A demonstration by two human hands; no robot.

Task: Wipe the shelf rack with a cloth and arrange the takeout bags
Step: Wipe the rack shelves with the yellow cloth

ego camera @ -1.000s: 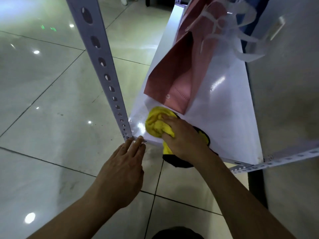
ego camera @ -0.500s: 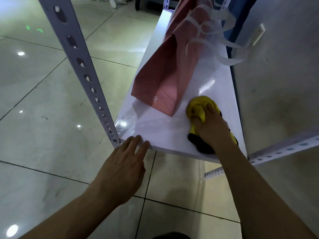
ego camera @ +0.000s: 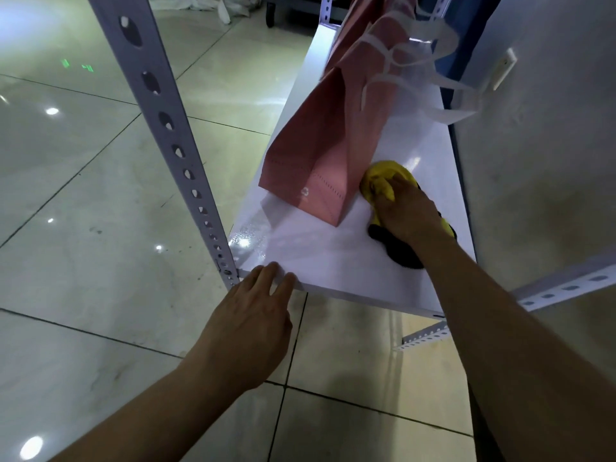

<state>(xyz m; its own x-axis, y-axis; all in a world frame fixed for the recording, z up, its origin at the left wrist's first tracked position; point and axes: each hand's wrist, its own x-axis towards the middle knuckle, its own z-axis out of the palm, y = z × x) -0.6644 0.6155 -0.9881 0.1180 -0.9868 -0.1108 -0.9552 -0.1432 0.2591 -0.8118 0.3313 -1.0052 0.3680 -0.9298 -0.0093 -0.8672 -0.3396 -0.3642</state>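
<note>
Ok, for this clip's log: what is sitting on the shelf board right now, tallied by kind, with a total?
Pink bags: 1 in full view; more pink behind it may be further bags, but I cannot tell them apart.
Cloths: 1, a yellow and black cloth under the right hand.
Total: 2 things counted for certain on the shelf board.

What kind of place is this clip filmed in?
Probably a shop's back room or pickup area: a slotted-angle metal shelf rack, pink takeout bags standing on its white shelf, and a glossy tiled floor.
</note>
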